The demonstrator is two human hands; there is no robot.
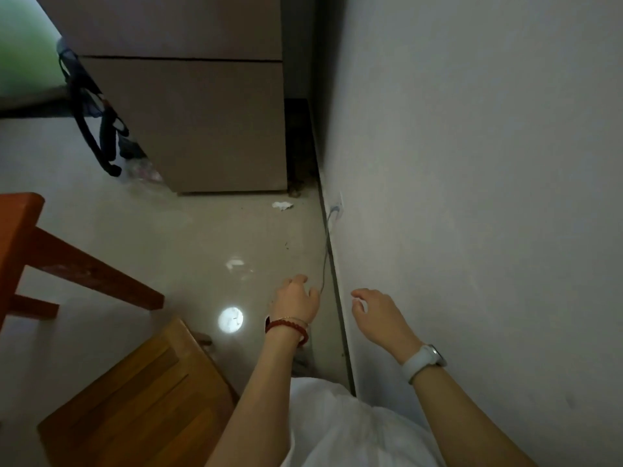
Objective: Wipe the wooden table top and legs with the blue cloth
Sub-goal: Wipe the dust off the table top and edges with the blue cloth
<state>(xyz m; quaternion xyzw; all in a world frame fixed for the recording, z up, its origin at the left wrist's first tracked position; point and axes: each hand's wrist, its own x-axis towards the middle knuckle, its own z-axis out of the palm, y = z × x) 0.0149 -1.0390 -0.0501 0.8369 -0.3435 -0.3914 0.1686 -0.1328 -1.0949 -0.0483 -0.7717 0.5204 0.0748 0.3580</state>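
Observation:
A corner of the red-brown wooden table (18,217) juts in at the left edge, with one leg (97,278) slanting down to the floor. No blue cloth is in view. My left hand (296,299), with red bead bracelets on the wrist, hangs over the floor with loosely curled fingers and holds nothing. My right hand (379,318), with a white watch on the wrist, hovers close to the wall, its fingers also loosely curled and holding nothing.
A lighter wooden chair or stool (135,392) stands at the lower left. A tall beige cabinet (215,126) stands ahead, dark straps (101,136) hanging beside it. The grey wall (472,197) runs along the right, with a cable (325,257) from a socket. Paper scrap (282,205) on the floor.

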